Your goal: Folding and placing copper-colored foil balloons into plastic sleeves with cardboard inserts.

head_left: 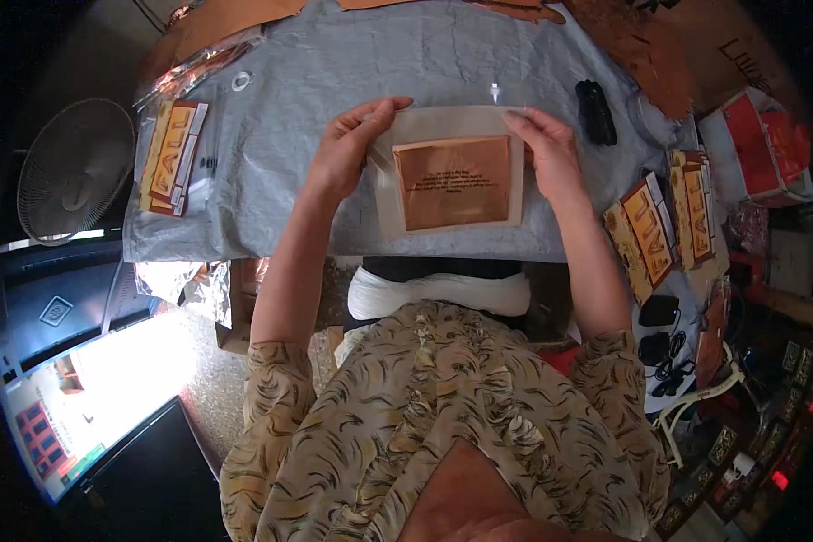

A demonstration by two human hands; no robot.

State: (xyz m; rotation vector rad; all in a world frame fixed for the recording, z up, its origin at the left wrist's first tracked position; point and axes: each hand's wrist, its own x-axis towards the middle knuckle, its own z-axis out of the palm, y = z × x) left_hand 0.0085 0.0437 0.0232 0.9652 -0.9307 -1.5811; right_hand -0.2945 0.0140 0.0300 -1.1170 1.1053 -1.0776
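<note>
Between my hands a clear plastic bag [384, 203] is held by its two far corners, over the near part of the table. Inside it lies a flat brown rectangular piece [452, 203], with dark print showing over it. My left hand [348, 144] pinches the far left corner between thumb and fingers. At the far right corner, my right hand [549, 149] pinches the bag the same way. The bag's near edge hangs close to the table's front edge.
A grey cloth covers the table [289, 99]. Printed card packs [173, 158] lie at the left, more card packs [652, 237] at the right. A black object [595, 113] rests far right; brown leather [632, 54] lines the back. A fan [75, 172] and lit screen [99, 388] stand left.
</note>
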